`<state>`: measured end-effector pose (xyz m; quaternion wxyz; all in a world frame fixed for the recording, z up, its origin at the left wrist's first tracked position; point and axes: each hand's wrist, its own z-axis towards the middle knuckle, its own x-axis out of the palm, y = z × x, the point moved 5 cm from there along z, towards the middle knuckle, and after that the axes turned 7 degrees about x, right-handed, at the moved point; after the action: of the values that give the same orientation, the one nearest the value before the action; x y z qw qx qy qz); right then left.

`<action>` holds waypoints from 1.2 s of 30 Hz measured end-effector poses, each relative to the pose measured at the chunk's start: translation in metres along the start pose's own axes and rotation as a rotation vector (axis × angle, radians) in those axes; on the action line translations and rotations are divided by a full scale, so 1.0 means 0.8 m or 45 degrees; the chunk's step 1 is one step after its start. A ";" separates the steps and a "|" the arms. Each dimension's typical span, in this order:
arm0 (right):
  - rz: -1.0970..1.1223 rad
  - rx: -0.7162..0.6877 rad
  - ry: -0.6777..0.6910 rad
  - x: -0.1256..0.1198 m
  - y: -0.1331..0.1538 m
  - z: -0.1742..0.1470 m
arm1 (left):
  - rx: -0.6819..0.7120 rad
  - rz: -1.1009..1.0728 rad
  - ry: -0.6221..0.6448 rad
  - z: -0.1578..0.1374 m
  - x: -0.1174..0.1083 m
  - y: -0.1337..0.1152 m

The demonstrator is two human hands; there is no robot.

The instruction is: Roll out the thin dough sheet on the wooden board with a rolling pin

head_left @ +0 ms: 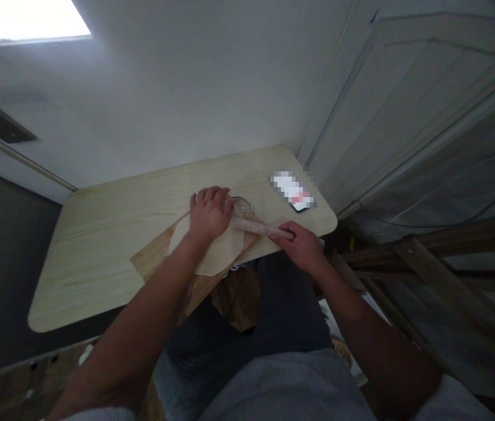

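A flat, pale sheet of dough (pixel 218 255) lies on a wooden board (pixel 144 259) near the table's front edge. A floury rolling pin (pixel 253 225) slants across the dough's right side. My right hand (pixel 298 241) is wrapped round the pin's right end, past the edge of the dough. My left hand (pixel 210 211) is over the far part of the dough, with its fingers bent over the pin's other end, which the palm hides. Just beyond the left hand, a curved metal handle (pixel 246 203) shows at the board's far corner.
The board rests on a light wood-grain table (pixel 93 251) against a white wall. A phone (pixel 291 190), partly pixelated, lies at the table's right end. Wooden beams (pixel 444 280) stand to the right. Below the board hangs a brown piece (pixel 239 298) close to my legs.
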<state>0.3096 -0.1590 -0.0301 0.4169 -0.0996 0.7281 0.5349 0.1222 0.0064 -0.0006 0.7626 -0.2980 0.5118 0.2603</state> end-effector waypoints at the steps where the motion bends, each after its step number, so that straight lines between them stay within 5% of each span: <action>1: -0.008 0.003 0.005 0.000 0.000 0.000 | 0.008 0.006 0.002 0.000 0.001 0.000; 36: -0.034 0.039 -0.021 -0.010 -0.005 0.015 | 0.035 -0.017 0.203 0.059 0.020 -0.003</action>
<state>0.3232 -0.1527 -0.0285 0.4315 -0.0985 0.7313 0.5190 0.1587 0.0403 -0.0013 0.7253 -0.3107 0.5723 0.2235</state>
